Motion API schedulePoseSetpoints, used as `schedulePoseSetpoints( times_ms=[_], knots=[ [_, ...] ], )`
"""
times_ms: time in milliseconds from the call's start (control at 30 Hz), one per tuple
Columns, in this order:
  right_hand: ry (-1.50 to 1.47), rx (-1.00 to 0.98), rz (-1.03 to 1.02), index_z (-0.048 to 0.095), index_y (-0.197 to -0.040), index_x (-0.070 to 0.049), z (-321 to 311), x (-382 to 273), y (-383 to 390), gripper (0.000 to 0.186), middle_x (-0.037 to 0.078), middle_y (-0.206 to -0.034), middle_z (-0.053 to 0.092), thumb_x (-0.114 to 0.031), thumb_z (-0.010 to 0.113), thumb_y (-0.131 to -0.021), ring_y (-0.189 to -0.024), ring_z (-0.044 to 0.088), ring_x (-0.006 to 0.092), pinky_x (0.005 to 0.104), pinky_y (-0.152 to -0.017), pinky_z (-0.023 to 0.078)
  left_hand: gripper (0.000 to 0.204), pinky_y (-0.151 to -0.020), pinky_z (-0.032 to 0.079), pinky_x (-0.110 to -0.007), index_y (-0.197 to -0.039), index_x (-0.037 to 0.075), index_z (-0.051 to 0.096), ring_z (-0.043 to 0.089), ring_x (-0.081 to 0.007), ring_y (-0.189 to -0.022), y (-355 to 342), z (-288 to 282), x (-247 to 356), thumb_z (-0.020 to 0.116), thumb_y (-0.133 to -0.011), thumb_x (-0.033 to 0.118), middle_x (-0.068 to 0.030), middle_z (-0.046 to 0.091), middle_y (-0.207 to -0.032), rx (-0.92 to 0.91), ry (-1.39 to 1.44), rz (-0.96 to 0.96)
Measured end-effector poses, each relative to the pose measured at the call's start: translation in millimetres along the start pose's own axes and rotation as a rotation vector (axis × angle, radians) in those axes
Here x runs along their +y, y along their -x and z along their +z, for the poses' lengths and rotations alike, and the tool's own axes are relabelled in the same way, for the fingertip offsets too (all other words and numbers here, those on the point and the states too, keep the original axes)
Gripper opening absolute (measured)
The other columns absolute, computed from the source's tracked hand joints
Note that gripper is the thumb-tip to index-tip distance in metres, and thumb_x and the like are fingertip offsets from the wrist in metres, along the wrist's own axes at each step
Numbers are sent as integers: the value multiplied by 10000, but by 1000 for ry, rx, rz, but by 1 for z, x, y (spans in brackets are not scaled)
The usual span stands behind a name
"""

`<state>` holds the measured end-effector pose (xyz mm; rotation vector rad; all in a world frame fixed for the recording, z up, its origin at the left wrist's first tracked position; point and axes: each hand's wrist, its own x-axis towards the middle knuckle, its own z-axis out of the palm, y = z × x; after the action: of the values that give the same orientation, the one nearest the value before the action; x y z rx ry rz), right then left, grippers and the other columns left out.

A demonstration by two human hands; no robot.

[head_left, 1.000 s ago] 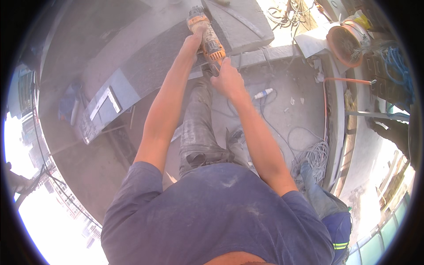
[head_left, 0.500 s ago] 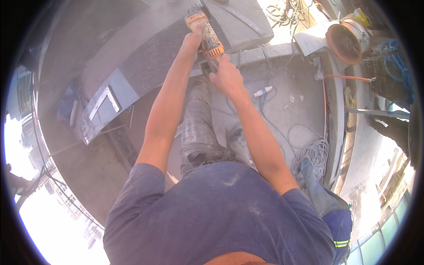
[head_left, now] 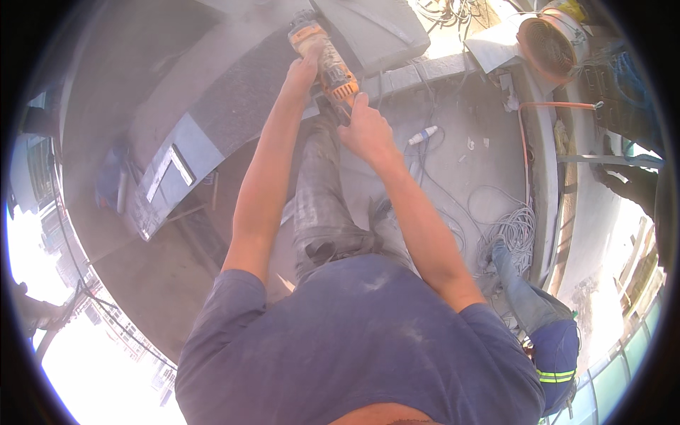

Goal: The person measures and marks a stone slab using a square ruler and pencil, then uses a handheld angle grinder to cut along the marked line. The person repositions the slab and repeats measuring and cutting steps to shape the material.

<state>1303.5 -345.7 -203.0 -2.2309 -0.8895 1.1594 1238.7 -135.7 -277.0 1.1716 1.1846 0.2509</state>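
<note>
My left hand [head_left: 304,67] is closed around the body of a dusty orange angle grinder [head_left: 331,72], close to its head. My right hand [head_left: 366,129] grips the handle at the tool's rear. The grinder's head points away from me over a dark grey slab [head_left: 248,99], beside a lighter raised concrete block [head_left: 382,39]; whether the disc touches either, I cannot tell. A pale square-edged frame piece [head_left: 170,170] lies on a lighter board [head_left: 198,131] at left. My trouser leg is below the grinder, and hazy dust hangs around it.
A white plug [head_left: 423,134] with cables lies on the concrete floor at right, near a coiled cable [head_left: 517,230]. A round fan [head_left: 545,49] stands at upper right, by an orange hose [head_left: 567,103]. A co-worker [head_left: 552,347] is low at my right. Railings and cables edge the left.
The grinder and both hands have shifted slightly left in the view, still gripped the same way. The background has shifted a little too, with things at upper right now higher.
</note>
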Motion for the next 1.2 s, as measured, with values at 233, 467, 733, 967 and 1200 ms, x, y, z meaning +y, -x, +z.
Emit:
schedulePoseSetpoints(
  times_ms=[233, 467, 733, 967, 1200],
  knots=[
    [11, 4, -15, 463, -1320, 41, 3, 6, 5, 545, 353, -1105, 760, -159, 746, -900, -1093, 741, 539, 596, -941, 596, 1003, -1199, 425, -464, -1567, -157, 521, 566, -361, -1441, 17, 5, 5, 690, -1007, 658, -272, 588, -1556, 56, -62, -42],
    [-6, 4, -1, 473, -1316, 33, 0, 3, 4, 531, 344, -1138, 758, -150, 736, -893, -1105, 733, 544, 604, -950, 587, 994, -1182, 445, -461, -1543, -162, 545, 594, -351, -1412, 7, 4, 0, 679, -1011, 667, -268, 615, -1522, 58, -81, -27],
    [-3, 21, -35, 477, -1318, 36, 3, -8, -33, 538, 347, -1172, 749, -150, 738, -887, -1138, 717, 546, 606, -972, 573, 1029, -1158, 482, -464, -1558, -202, 491, 617, -361, -1402, -11, 4, 25, 702, -1001, 637, -287, 616, -1512, 93, 0, -53],
    [11, 9, -29, 478, -1326, 37, 3, -10, -45, 550, 355, -1202, 744, -159, 761, -896, -1170, 725, 522, 583, -993, 584, 874, -1135, 512, -481, -1569, -136, 501, 662, -331, -1338, -34, -4, 16, 656, -1077, 570, -214, 646, -1475, 71, 110, -75],
    [21, -6, 0, 460, -1318, 50, 2, 7, 6, 544, 351, -1113, 762, -130, 754, -897, -1096, 745, 536, 592, -957, 599, 844, -1142, 490, -442, -1549, -123, 530, 664, -305, -1302, 12, 5, -6, 632, -1089, 577, -203, 647, -1469, 24, 18, -46]
  ],
)
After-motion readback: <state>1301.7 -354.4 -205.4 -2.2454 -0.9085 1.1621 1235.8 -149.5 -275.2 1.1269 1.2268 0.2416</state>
